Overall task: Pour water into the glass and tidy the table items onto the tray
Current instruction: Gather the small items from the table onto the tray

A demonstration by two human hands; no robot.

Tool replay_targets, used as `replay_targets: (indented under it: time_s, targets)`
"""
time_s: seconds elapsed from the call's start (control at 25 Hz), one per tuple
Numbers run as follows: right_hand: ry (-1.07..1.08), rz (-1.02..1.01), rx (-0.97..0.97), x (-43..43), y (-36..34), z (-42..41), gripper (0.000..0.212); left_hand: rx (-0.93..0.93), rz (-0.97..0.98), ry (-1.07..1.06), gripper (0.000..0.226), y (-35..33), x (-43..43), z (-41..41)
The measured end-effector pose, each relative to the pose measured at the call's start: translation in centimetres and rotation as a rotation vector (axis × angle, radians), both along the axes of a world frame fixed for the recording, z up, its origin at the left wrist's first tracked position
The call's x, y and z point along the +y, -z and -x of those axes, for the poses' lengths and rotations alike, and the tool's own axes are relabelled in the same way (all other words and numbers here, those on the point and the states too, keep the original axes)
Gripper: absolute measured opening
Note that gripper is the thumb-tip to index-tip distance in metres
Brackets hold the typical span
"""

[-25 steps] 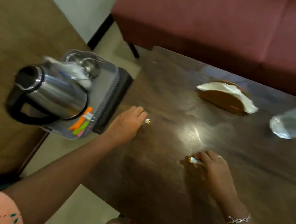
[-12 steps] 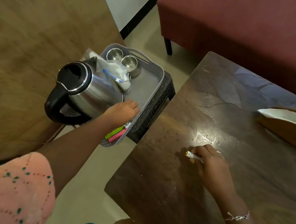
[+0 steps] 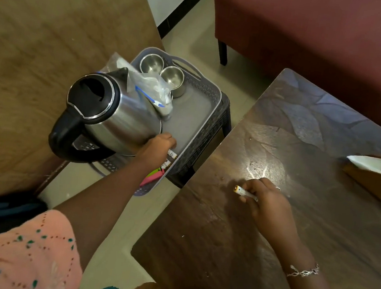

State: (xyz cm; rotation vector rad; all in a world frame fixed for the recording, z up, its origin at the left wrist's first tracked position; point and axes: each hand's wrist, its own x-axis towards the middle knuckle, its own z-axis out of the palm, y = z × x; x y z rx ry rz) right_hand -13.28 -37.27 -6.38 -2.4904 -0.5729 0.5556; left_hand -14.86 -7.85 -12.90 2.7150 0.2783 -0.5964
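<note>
Left hand (image 3: 157,149) off table (image 3: 221,241) now, at tray (image 3: 219,99) rim beside batteries (image 3: 172,153), grip unclear; right hand (image 3: 270,204) around battery (image 3: 242,191) near table edge

Your kettle (image 3: 126,118) is polished steel with a glossy black plastic lid and handle. The two cups (image 3: 151,63) are shiny metal. The tray (image 3: 213,121) is matt grey plastic with a perforated wall. The table (image 3: 232,254) is dark, glossy wood. Your sleeve (image 3: 21,249) is cloth. The battery (image 3: 245,192) over the table has a glossy white wrap.
</note>
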Motion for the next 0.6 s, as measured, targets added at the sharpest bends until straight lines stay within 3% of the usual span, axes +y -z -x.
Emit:
replay_targets:
  time_s: [0.12, 0.36, 0.52, 0.6]
  targets:
    - [0.005, -0.010, 0.029, 1.0, 0.0, -0.5, 0.013, 0.037, -0.012, 0.066, 0.023, 0.3, 0.3, -0.3]
    - [0.017, -0.109, 0.095, 7.1, -2.3, -3.4, 0.008, -0.002, 0.057, 0.101, 0.035, -0.4, 0.3, 1.5]
    - [-0.116, -0.088, 0.088, 13.9, -3.1, -6.8, 0.012, -0.173, 0.138, -0.039, 0.036, -2.4, 0.1, 4.5]
    - [-0.198, -0.015, 0.086, 17.3, -2.2, -8.0, 0.015, -0.154, 0.093, -0.181, 0.037, -3.4, 0.1, 6.3]
